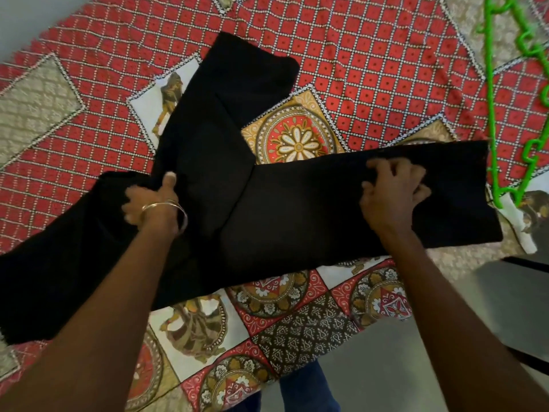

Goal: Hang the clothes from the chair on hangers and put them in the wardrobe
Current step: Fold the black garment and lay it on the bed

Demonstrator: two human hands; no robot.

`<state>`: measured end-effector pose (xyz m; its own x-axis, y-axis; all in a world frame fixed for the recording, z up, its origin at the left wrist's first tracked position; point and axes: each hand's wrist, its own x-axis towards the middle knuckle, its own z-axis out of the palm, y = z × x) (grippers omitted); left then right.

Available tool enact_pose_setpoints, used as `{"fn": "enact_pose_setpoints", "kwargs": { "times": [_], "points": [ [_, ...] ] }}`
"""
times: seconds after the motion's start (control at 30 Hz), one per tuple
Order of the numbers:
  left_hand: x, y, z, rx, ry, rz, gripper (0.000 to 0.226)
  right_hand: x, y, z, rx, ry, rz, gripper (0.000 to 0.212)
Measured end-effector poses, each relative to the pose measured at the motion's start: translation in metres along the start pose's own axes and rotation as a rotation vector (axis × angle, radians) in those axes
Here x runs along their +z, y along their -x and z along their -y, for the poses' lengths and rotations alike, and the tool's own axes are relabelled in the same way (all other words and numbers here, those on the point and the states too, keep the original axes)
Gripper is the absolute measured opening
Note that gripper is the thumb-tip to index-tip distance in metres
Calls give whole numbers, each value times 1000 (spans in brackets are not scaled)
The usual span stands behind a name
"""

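Patterned red bedspread (371,69) covers the bed, with a black garment (267,209) spread across it. Left hand (153,203) grips a bunched fold of the cloth, thumb up. Right hand (392,191) presses on the garment's right section; its fingers (383,169) appear curled into the fabric. Green hanger (502,120) lies at the right edge.

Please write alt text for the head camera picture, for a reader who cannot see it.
Two hands fold a black garment on a patterned bedspread: the left hand grips the cloth, the right hand bunches it. A green hanger lies at the right.
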<state>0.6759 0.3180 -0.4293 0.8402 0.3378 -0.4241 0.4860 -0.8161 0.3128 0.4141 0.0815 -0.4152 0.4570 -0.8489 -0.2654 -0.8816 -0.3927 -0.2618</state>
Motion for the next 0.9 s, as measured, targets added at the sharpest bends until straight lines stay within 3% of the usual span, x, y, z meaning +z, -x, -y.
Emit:
{"fn": "enact_pose_setpoints", "kwargs": {
  "times": [0.07, 0.17, 0.23, 0.3, 0.37, 0.4, 0.43, 0.47, 0.53, 0.6, 0.67, 0.7, 0.8, 0.9],
  "points": [
    [-11, -20, -4, -4, 192, 238, 78, 17, 24, 17, -22, -61, 64, 35],
    [-13, -7, -22, 58, 413, 349, 55, 30, 47, 31, -29, -185, 103, 29],
    [-22, 17, -25, 306, 575, 491, 44, 37, 62, 44, -68, -291, 106, 24],
    [-10, 64, -20, 641, 349, 730, 51, 35, 65, 42, -44, -472, 43, 24],
    [-9, 106, 4, 1085, -242, 1079, 60, 31, 72, 49, 125, -761, -22, 28],
    [-11, 119, 19, 1317, -571, 1177, 62, 26, 78, 57, 250, -907, -65, 31],
    [-8, 132, 31, 1432, -823, 1222, 61, 23, 76, 57, 395, -1022, -109, 33],
    [-4, 140, 41, 1440, -925, 1228, 59, 19, 74, 53, 540, -1066, -159, 35],
    [-13, 128, 68, 1291, -757, 1185, 52, 19, 79, 54, 685, -1039, -252, 37],
    [-21, 109, 85, 1164, -620, 870, 46, 17, 78, 50, 732, -1095, -303, 46],
    [-32, 85, 109, 1089, -654, 465, 42, 24, 82, 47, 760, -1158, -325, 61],
    [-36, 77, 116, 1006, -667, 352, 42, 22, 82, 45, 752, -1187, -323, 65],
    [-55, 36, 149, 804, -717, 239, 54, 38, 89, 55, 670, -1123, -281, 74],
    [-62, 5, 162, 766, -802, 242, 64, 46, 87, 58, 681, -1062, -266, 53]
  ]
}}
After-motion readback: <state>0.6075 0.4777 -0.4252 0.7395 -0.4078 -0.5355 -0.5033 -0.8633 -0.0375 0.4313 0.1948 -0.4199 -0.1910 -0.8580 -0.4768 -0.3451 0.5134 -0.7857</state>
